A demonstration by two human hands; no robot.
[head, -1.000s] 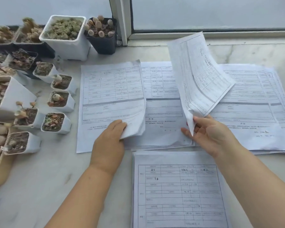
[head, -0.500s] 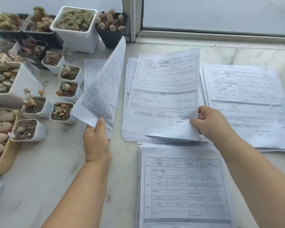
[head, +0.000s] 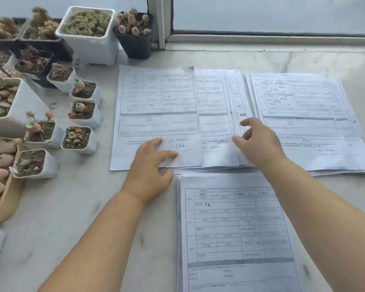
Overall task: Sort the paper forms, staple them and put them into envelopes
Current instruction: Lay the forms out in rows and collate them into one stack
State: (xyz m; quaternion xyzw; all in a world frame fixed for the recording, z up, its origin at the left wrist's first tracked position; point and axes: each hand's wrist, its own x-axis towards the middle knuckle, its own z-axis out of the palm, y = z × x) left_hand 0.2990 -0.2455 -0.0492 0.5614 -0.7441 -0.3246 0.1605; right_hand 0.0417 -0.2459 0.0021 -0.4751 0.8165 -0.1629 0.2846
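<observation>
White paper forms (head: 158,114) carry black-lined grids crossed by a grey band. The pale marble counter (head: 72,207) shows faint grey veins. Small square white pots (head: 89,49) and a black plastic pot (head: 135,45) hold grey-green and pinkish succulents.

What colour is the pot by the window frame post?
Black, seen in the head view.

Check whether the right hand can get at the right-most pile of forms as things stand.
Probably yes. The right hand hovers over the middle pile, beside the right pile, which lies uncovered on the sill; nothing stands between them. The left hand rests on the left sheet, out of the way.
</observation>
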